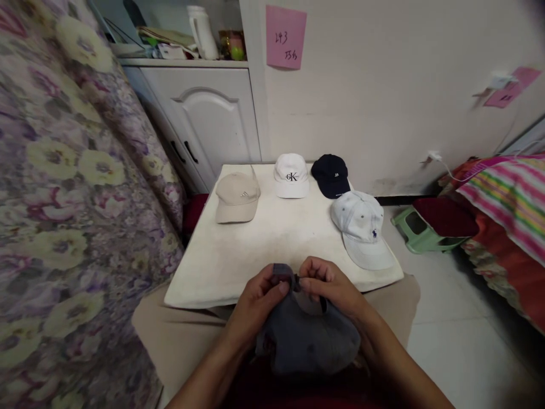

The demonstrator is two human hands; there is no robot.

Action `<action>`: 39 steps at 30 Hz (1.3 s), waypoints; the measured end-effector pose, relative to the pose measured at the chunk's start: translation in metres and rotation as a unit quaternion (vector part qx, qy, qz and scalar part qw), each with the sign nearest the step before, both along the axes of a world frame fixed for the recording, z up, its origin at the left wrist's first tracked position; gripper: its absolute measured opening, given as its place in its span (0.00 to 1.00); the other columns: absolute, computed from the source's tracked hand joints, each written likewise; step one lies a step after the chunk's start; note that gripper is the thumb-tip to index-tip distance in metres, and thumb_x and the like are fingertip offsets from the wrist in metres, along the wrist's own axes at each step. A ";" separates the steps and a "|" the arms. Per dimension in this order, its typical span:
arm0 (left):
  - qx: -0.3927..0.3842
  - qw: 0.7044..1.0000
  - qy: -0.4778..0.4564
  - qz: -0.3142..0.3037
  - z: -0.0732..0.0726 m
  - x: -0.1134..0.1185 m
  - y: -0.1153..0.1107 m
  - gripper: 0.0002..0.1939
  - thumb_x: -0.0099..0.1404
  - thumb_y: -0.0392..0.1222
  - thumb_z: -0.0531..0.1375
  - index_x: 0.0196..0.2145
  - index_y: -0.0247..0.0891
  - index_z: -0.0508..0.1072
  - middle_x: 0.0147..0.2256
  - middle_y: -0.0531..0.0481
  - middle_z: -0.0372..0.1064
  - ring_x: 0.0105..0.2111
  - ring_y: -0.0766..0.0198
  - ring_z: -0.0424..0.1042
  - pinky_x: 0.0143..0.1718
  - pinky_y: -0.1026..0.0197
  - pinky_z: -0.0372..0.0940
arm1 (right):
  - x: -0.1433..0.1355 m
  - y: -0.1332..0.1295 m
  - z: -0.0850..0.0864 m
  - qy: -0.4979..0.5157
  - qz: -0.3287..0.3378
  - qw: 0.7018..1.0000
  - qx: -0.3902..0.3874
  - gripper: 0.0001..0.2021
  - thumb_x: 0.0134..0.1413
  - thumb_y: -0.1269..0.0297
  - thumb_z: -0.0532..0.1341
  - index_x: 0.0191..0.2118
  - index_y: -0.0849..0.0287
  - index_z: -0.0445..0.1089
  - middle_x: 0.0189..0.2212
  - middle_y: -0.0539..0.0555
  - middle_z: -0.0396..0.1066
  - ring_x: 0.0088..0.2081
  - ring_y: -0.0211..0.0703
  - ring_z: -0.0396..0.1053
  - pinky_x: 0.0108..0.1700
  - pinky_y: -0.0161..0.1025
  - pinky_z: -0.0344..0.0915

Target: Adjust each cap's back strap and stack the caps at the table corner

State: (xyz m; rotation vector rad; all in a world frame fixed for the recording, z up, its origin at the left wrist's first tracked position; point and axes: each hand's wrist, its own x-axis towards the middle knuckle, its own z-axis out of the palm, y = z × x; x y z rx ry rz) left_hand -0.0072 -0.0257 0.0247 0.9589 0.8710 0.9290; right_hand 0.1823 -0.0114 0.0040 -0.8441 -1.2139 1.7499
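Note:
A dark grey-blue cap (313, 338) rests over my lap, its back strap raised toward the table. My left hand (261, 295) grips one side of the strap between thumb and fingers. At the strap's other side, my right hand (326, 281) pinches near the buckle, which is too small to make out well. On the cream-covered table (272, 238) lie a beige cap (237, 196) at the left, a white cap with black letters (292, 176) at the back, a navy cap (331, 175) beside it, and a pale cap with a small blue logo (364, 227) at the right.
A floral curtain (63, 199) hangs along the left. Behind the table stand a white cabinet (208, 113) and a wall with a pink note (285, 37). A green stool (419, 227) and a bed with striped cloth (515, 199) are at the right.

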 end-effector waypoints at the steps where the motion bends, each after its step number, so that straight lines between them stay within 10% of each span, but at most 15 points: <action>1: 0.032 0.999 0.042 -0.008 0.001 -0.001 0.000 0.10 0.61 0.43 0.67 0.38 0.37 0.75 0.34 0.50 0.74 0.35 0.62 0.72 0.38 0.63 0.65 | -0.001 0.000 0.000 -0.004 -0.007 1.000 0.004 0.14 0.51 0.58 0.69 0.32 0.60 0.66 0.23 0.45 0.66 0.20 0.29 0.57 0.23 0.30 0.54; 9: 0.140 0.966 0.218 0.023 0.005 0.004 0.000 0.05 0.60 0.42 0.67 0.33 0.40 0.76 0.28 0.52 0.71 0.30 0.62 0.68 0.32 0.63 0.60 | -0.005 0.000 0.000 -0.002 0.000 1.000 0.007 0.12 0.53 0.59 0.68 0.32 0.60 0.66 0.18 0.43 0.63 0.18 0.30 0.54 0.21 0.29 0.50; 24: 0.028 0.986 0.109 0.120 0.004 0.004 -0.003 0.11 0.56 0.44 0.69 0.32 0.39 0.72 0.25 0.57 0.64 0.24 0.69 0.60 0.24 0.69 0.54 | 0.001 0.002 -0.026 0.175 -0.037 0.976 -0.121 0.15 0.45 0.60 0.70 0.27 0.57 0.63 0.14 0.40 0.51 0.17 0.30 0.41 0.20 0.30 0.42; 30: -0.033 0.983 0.006 0.180 0.006 0.002 0.003 0.16 0.54 0.45 0.71 0.34 0.40 0.68 0.26 0.59 0.65 0.19 0.74 0.58 0.20 0.71 0.52 | 0.019 0.003 -0.053 0.192 -0.174 0.960 -0.110 0.18 0.51 0.46 0.66 0.37 0.55 0.70 0.31 0.50 0.70 0.30 0.39 0.68 0.37 0.38 0.67; 34: -0.055 0.982 -0.028 0.180 0.004 -0.002 0.006 0.16 0.56 0.46 0.70 0.36 0.40 0.67 0.25 0.58 0.67 0.18 0.74 0.60 0.19 0.72 0.54 | 0.037 -0.007 -0.073 0.092 -0.041 0.994 -0.039 0.37 0.36 0.33 0.69 0.46 0.58 0.75 0.48 0.62 0.74 0.53 0.58 0.70 0.58 0.52 0.61; 39: -0.048 0.981 -0.064 0.178 0.000 -0.003 0.011 0.15 0.58 0.44 0.69 0.38 0.41 0.68 0.25 0.58 0.67 0.18 0.73 0.61 0.19 0.72 0.57 | 0.051 -0.012 -0.086 0.007 0.082 0.997 -0.008 0.46 0.27 0.45 0.78 0.57 0.55 0.70 0.53 0.61 0.73 0.56 0.62 0.69 0.60 0.56 0.58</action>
